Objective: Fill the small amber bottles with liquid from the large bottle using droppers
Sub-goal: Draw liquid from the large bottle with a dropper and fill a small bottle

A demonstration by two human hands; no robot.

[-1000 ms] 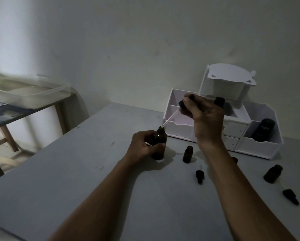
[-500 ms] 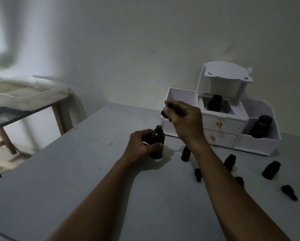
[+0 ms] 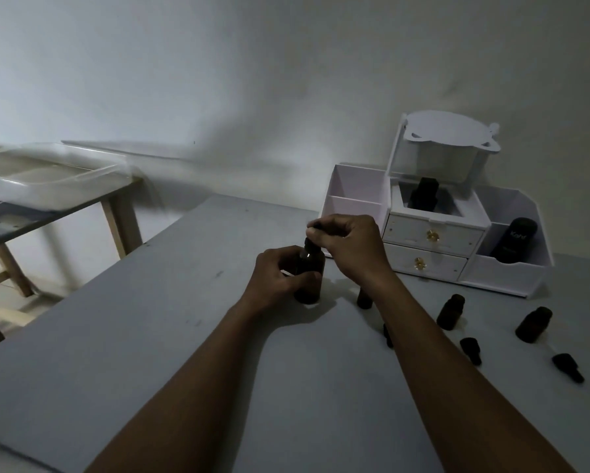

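Amber large bottle (image 3: pixel 309 278) — left hand (image 3: pixel 280 276) grips it, right hand (image 3: pixel 350 245) pinches its dropper (image 3: pixel 315 230).

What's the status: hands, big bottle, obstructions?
Left hand gripping large bottle upright on table. Right hand pinching dropper at its neck. Nothing obstructing.

A dim room is seen, closed at the back by a plain pale wall (image 3: pixel 252 80) on which soft shadows are cast. A grey table (image 3: pixel 133 353) is set against it. To the left, a wooden side table (image 3: pixel 116 213) with bare legs is placed, and 1 translucent plastic tray (image 3: pixel 48 179) is carried on it. A strip of pale floor (image 3: pixel 0 291) is glimpsed beneath.
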